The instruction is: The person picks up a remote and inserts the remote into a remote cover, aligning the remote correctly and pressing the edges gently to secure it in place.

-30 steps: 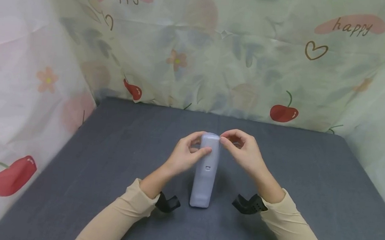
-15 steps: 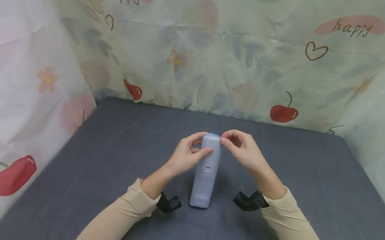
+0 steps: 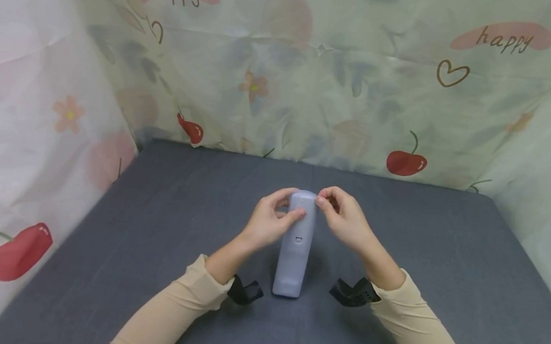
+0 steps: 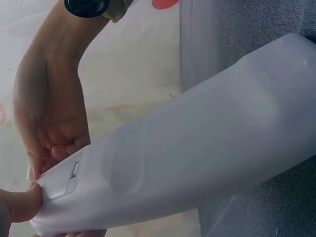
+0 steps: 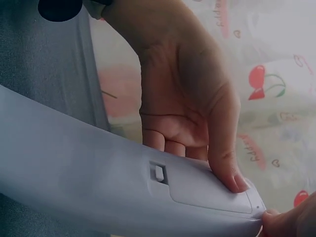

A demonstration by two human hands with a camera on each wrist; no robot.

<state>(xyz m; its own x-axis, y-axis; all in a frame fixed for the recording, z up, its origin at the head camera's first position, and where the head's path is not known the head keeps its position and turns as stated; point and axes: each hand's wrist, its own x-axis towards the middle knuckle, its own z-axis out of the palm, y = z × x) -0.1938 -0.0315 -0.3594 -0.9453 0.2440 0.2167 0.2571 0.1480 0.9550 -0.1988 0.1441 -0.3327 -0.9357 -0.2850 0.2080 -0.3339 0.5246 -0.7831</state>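
Note:
A pale grey remote control [image 3: 292, 268] stands tilted in the middle of the dark cloth, its lower end on the table and its back towards me. My left hand [image 3: 267, 222] grips the upper end from the left, with its thumb lying on the battery cover [image 5: 210, 190]. A small latch [image 5: 159, 173] sits at the cover's edge, which appears closed. At the upper right corner, my right hand [image 3: 346, 218] pinches the remote's edge between thumb and curled fingers. The right thumb [image 5: 286, 223] touches that corner in the right wrist view. The remote's front is hidden.
Dark grey cloth [image 3: 196, 187] covers the table. Printed curtains [image 3: 311, 88] with cherries and flowers rise behind it and on both sides. A black strap mount [image 3: 244, 291] is on the left wrist, and another black strap mount [image 3: 354, 292] is on the right.
The remote's upper end has shifted very slightly to the right, with both hands along with it. The grips look the same.

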